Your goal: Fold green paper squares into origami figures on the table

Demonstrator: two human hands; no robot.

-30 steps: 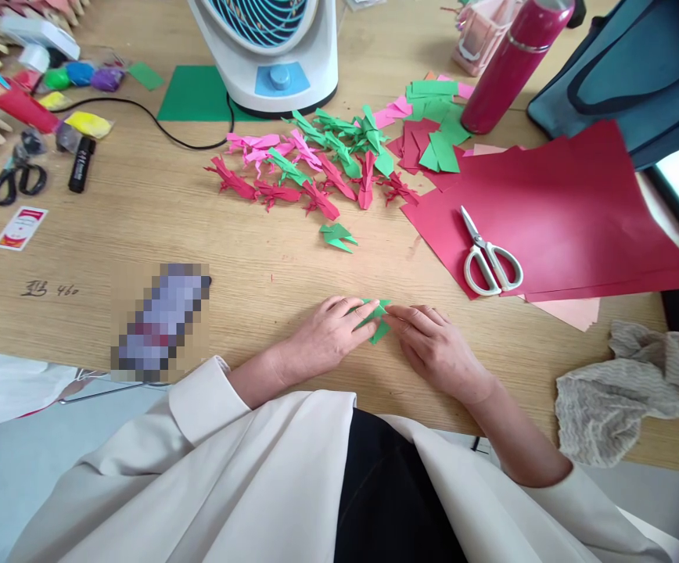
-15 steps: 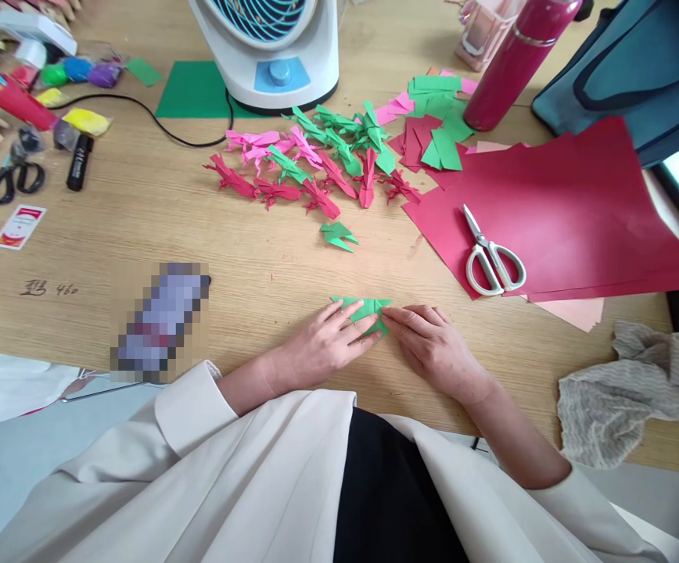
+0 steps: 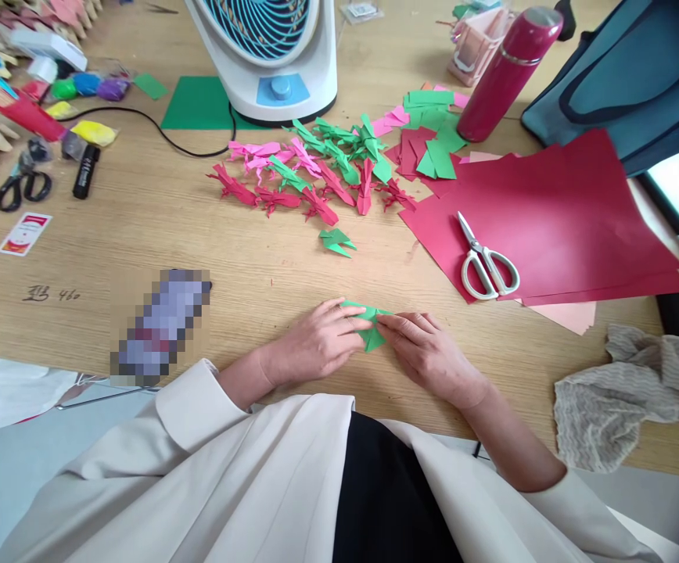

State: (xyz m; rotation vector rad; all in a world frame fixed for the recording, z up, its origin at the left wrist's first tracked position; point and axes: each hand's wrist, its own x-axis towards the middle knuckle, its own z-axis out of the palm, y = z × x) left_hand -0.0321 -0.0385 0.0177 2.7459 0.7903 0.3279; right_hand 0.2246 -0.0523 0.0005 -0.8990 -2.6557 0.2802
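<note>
A small folded green paper lies on the wooden table between my hands, close to the front edge. My left hand rests over its left part, with the fingers close together on the paper. From the right, my right hand pinches the paper's upper right edge, fingers pressed together. Part of the paper is hidden under the fingers. Farther back sits a separate folded green piece. Behind it is a group of folded red figures, with pink and green ones among them.
Scissors lie on large red sheets at the right. Farther back stand a fan and a red bottle. A blurred phone is at the left; a crumpled cloth is at the right.
The fingers of my left hand have drawn closer together and shifted slightly left. More of the green paper's lower part shows between the hands. The view has shifted a little.
</note>
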